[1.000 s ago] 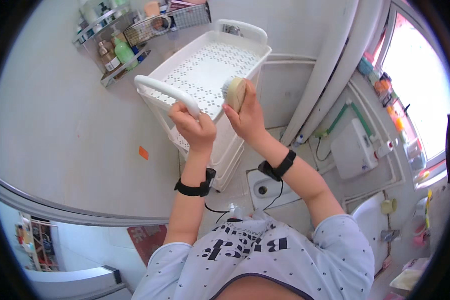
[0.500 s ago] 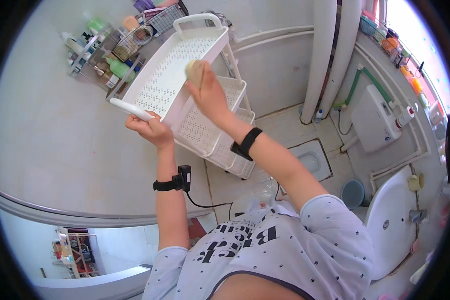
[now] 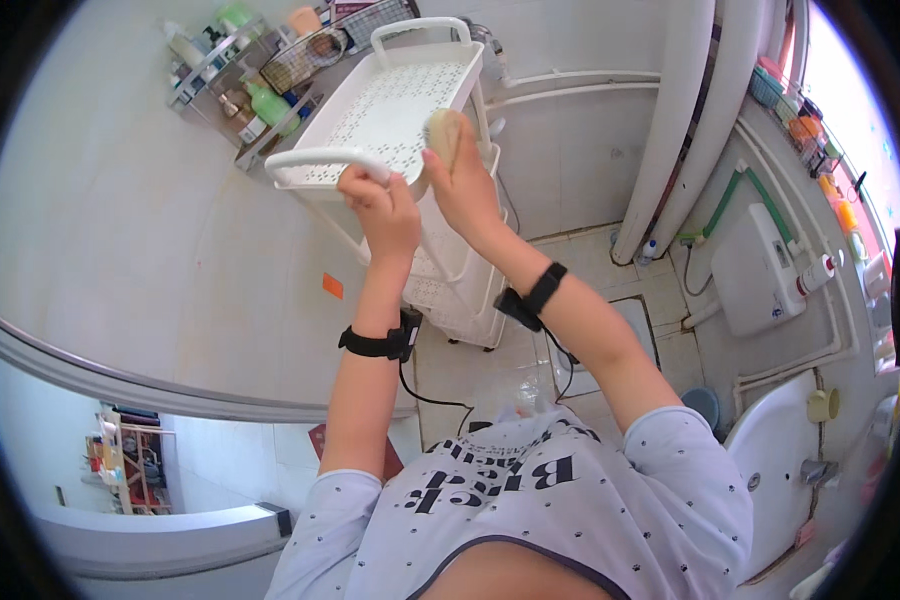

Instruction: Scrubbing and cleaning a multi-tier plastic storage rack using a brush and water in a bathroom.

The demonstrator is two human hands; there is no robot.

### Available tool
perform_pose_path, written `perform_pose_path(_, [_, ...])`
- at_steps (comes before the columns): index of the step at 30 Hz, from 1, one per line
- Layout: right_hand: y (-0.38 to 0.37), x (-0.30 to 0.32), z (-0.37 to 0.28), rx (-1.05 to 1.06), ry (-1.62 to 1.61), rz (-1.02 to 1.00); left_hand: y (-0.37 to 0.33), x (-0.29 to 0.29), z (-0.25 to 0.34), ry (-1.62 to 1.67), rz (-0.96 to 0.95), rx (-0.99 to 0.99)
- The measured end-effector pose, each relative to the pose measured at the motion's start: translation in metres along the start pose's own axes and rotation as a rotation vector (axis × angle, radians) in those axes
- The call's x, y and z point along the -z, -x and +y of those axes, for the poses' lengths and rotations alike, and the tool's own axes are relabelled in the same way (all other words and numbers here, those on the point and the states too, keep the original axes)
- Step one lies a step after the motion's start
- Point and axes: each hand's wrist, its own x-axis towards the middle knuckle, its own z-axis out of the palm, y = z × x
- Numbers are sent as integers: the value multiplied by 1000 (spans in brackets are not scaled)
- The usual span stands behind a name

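Observation:
A white tiered trolley (image 3: 390, 105) with perforated baskets stands in front of me. My left hand (image 3: 384, 215) is closed around the near end of its curved top handle (image 3: 315, 158). A beige scrub brush (image 3: 443, 135) is in my right hand (image 3: 467, 190), with the fingers wrapped over its back. Its bristle side faces the near right corner of the top basket; whether the bristles touch the rim I cannot tell. The lower baskets are partly hidden behind my hands and forearms.
Left of the trolley a wall shelf (image 3: 240, 120) holds several bottles, with a wire basket (image 3: 320, 50) beside it. White pipes (image 3: 665, 150) rise behind. To the right are a squat toilet (image 3: 620, 325), a blue bucket (image 3: 702, 405), a cistern (image 3: 755, 270) and a washbasin (image 3: 770, 465).
The trolley's top has turned and sits less tilted, farther right in view. My left hand has shifted right with the handle. The brush has moved from the basket's side to its near corner.

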Motion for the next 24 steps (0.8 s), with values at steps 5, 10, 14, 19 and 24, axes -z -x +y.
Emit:
perform_pose_path(5, [43,15,13,33,0,55,-27,49,5,28,-488,-135])
perform_pose_path(10, [70,1,-1,186,38,-41,-60,111,-75,-265,-434,-407])
perform_pose_path(14, [65,-15,11,192,97,-3,-55,99,-103,-453,-294,-339])
perform_pose_path(19, [50,12,30,206,220,413,-26,56,-48,-429,-301,-339])
perform_pose_path(24, [54,45,16,60,361,444,-24,56,-3,-151,-205,-786])
